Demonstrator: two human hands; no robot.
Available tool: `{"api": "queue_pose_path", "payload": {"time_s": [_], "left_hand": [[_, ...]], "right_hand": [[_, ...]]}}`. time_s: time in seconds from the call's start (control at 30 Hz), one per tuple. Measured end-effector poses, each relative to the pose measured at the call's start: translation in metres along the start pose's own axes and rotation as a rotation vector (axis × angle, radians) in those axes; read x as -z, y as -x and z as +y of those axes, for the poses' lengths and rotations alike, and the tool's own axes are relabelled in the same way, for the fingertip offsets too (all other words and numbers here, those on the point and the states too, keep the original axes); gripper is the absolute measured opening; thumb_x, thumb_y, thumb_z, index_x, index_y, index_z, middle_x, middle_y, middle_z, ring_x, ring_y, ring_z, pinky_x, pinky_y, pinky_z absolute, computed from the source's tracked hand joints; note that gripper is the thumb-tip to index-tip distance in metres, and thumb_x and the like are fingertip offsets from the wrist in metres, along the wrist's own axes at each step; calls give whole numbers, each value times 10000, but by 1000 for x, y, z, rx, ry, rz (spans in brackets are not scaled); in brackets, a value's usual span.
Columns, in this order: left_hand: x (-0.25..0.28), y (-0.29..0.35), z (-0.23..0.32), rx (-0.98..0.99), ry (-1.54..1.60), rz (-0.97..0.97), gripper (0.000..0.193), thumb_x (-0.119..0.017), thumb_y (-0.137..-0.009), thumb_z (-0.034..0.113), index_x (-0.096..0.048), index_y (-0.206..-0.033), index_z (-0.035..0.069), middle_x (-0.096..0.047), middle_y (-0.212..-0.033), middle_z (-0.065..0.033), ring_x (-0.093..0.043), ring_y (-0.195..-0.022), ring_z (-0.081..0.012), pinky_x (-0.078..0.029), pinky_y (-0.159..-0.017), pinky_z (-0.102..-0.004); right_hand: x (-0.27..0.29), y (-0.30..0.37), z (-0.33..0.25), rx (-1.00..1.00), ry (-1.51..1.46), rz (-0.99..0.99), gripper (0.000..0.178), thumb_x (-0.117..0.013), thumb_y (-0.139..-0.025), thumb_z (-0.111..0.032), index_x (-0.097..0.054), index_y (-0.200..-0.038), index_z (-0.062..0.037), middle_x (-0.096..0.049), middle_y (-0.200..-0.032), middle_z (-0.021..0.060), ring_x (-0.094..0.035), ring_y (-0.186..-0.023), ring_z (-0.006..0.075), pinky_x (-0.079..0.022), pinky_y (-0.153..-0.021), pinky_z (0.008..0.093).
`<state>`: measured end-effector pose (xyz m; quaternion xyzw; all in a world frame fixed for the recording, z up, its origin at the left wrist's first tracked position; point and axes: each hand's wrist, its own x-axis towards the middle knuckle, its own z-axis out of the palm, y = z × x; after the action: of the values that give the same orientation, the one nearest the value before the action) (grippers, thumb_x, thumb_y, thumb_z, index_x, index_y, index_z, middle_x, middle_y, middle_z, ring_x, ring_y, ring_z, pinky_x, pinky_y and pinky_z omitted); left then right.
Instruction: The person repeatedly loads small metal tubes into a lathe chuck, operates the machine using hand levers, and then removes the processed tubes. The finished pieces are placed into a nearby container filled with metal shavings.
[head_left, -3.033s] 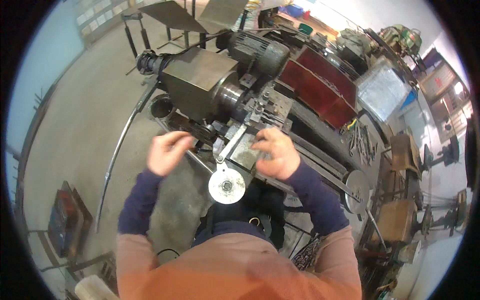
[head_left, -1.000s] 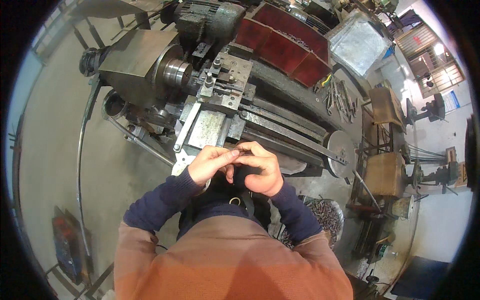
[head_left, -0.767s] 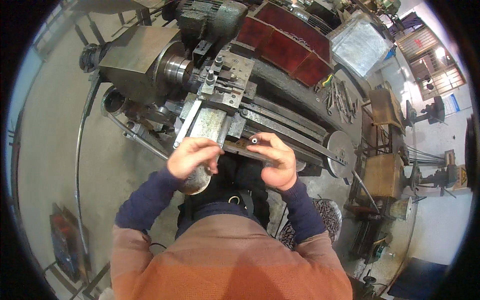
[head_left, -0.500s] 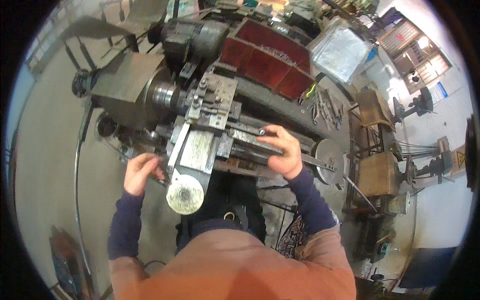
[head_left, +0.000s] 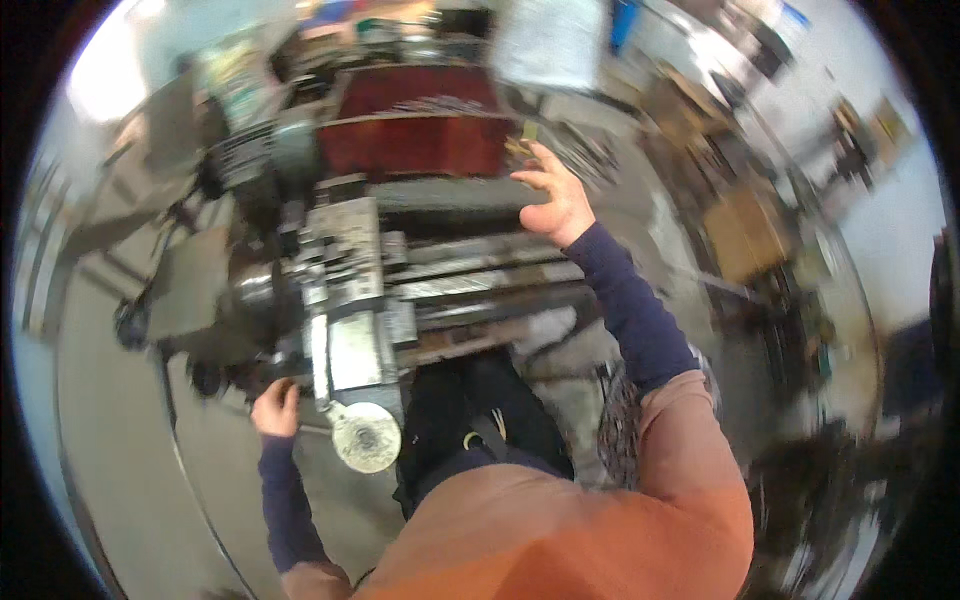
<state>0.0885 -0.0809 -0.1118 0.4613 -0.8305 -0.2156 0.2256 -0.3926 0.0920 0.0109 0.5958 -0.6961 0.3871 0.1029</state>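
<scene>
A small metal lathe stands before me, blurred by motion. My left hand (head_left: 275,410) is at its lower left front, left of a pale round handwheel (head_left: 366,437). Its fingers are curled, and whatever they hold is hidden. My right hand (head_left: 560,203) is raised over the far right side of the lathe, fingers apart and nothing in them. Just beyond its fingertips is a yellow-green item (head_left: 529,131), too blurred to name, near the right end of a red metal tray (head_left: 420,147). The lathe's tool slide (head_left: 345,245) lies between my hands.
Behind the lathe, the red tray holds small metal pieces. Several wrench-like tools (head_left: 590,150) lie to its right. A silvery sheet-covered block (head_left: 548,45) stands at the back. Brown machine covers (head_left: 745,235) line the right. A grey hood (head_left: 188,280) covers the lathe's left end.
The view has turned, shifting the lathe leftward. My right hand has moved from the lathe's rail up and away, toward the red tray. My left hand has gone lower along the lathe's front.
</scene>
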Motion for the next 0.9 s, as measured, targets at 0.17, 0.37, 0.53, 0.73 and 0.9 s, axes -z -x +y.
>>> {"api": "queue_pose_path", "payload": {"time_s": [0.17,0.37,0.53,0.73,0.9], "left_hand": [[-26,1,-61,57,252,0,338,-601,-837,235,-593,-1016,-52,-638,-924,-131,-597,-780,-178,-480,-681,-299],[-21,-22,-82,145,75,-194,409,-616,-817,254,-564,-1043,-82,-629,-876,-129,-582,-719,-176,-469,-645,-296],[-25,-25,-104,9,90,-173,341,-591,-857,247,-577,-987,-69,-599,-735,-57,-509,-512,-87,-384,-468,-231],[-25,-28,-102,-5,173,-220,328,-588,-859,245,-580,-984,-58,-600,-709,-57,-505,-510,-84,-375,-455,-228],[-19,-27,-109,9,98,-199,320,-575,-851,261,-588,-946,-45,-607,-733,-68,-518,-559,-121,-395,-504,-259]], "right_hand": [[108,169,26,-407,204,-28,428,-574,-570,-65,-613,-992,0,-532,-1203,145,-552,-1025,274,-463,-824,334],[204,343,-7,-1240,325,-119,410,-591,-613,-147,-648,-1016,-105,-632,-837,185,-631,-760,285,-485,-719,342],[214,408,-16,-1451,403,-198,342,-613,-606,-159,-678,-933,-85,-653,-822,140,-631,-779,242,-485,-743,311],[192,441,-23,-1453,337,-326,293,-616,-572,-148,-691,-847,-80,-653,-746,128,-634,-720,221,-493,-708,308],[171,437,-17,-1406,456,-578,246,-622,-566,-193,-693,-776,-85,-645,-782,153,-627,-791,294,-497,-744,363]]}}
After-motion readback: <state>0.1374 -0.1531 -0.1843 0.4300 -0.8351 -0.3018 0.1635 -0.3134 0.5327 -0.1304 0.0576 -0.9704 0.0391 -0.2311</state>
